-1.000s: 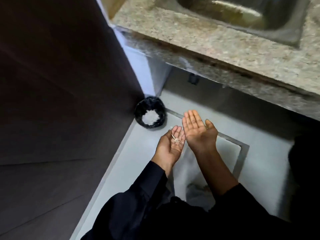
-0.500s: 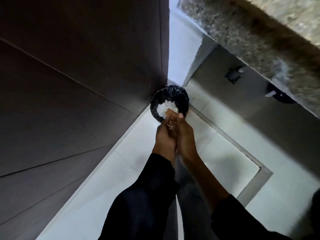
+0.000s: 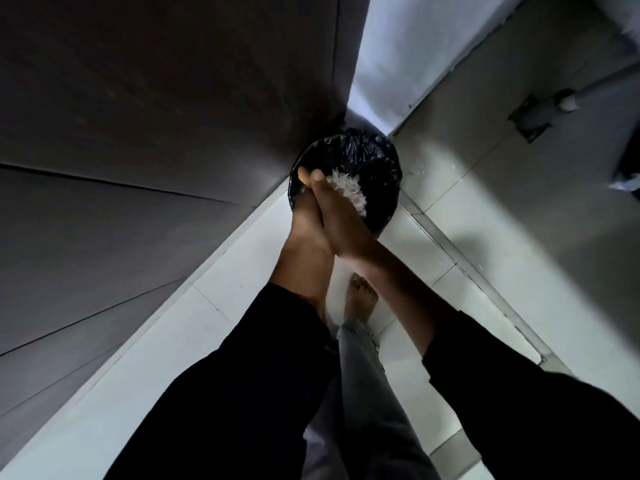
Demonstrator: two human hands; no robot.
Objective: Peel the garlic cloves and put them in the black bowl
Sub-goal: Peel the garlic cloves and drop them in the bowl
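Item: bin (image 3: 377, 161), round, lined with a crinkled black plastic bag, standing on the pale tiled floor (image 3: 214, 306) in the corner beside a dark cabinet panel (image 3: 138, 133). Contents: a heap of thin, whitish, papery peelings (image 3: 349, 192), lying against the black liner; nothing else is showing inside.

Item: left hand (image 3: 306, 220) and right hand (image 3: 341, 223), pressing together palm to palm, fingers straight, reaching over the near rim of the bin, directly above the peelings. Whether anything is lying between the palms cannot be told. Both forearms are emerging from black sleeves (image 3: 242, 375). A bare foot (image 3: 360, 299) and a grey trouser leg (image 3: 367, 393) are showing below the hands.

Task items: no garlic cloves and no black bowl are appearing in view.

Change: half a second ago the joined hands were hovering at the near edge of the bin; they are now reaching further over its opening, and the camera is sitting closer, the bin filling more of the view.

Writing: no label, brand or lettering is readable anywhere.
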